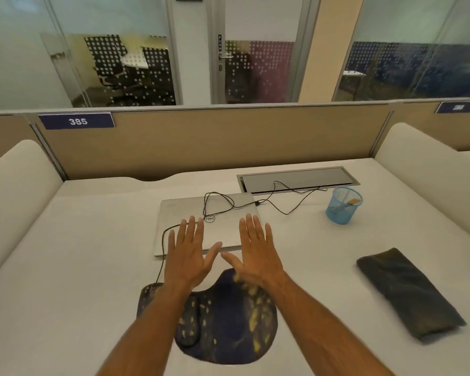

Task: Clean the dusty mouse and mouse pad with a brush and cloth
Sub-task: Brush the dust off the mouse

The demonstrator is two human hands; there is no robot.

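Observation:
A dark blue mouse pad (228, 321) speckled with yellow dust lies on the desk near me. A black wired mouse (147, 295) sits at the pad's left edge, partly hidden by my left forearm. My left hand (187, 253) and my right hand (255, 253) hover side by side over the pad's far edge, palms down, fingers spread, holding nothing. A dark folded cloth (407, 294) lies to the right. A blue mesh cup (342, 207) at the back right holds what looks like a brush (353, 201) with a wooden end.
A closed silver laptop (182, 213) lies just beyond my fingers, with the mouse's black cable (280, 210) looped over its lid. A cable hatch (296, 180) is set in the desk behind it. Padded dividers flank the white desk (79, 253), and a partition wall backs it.

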